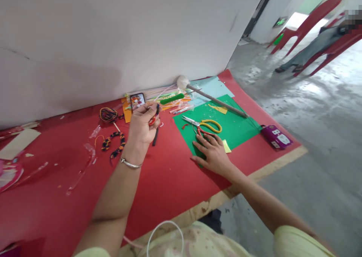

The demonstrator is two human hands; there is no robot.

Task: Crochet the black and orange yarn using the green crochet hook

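Pliers (199, 130) with red handles lie at the fingertips of my right hand (210, 151), palm down, fingers loosely spread. I pinch a small dark-and-red piece (153, 120) in my left hand (141, 125), its form too hidden to read remotely; yellow-handled scissors (210, 125) lie just beyond the right fingers.

Pale wall (127, 34) at my 12, w/ few dark scuffs. Red plastic chair (308, 23) at my 2; 2nd red chair (347, 42) just beside, person (322, 45) seated, blue-grey trousers, dark footwear. Green sign (281, 22) btwn 1 & 2. Grey floor (285, 110), shiny, my 3. Purple pkt (274, 136) w/ white markings, also 3. Cream card (19, 143) approx 9; pink round item (9, 174) nr it, cut off, approx 8.
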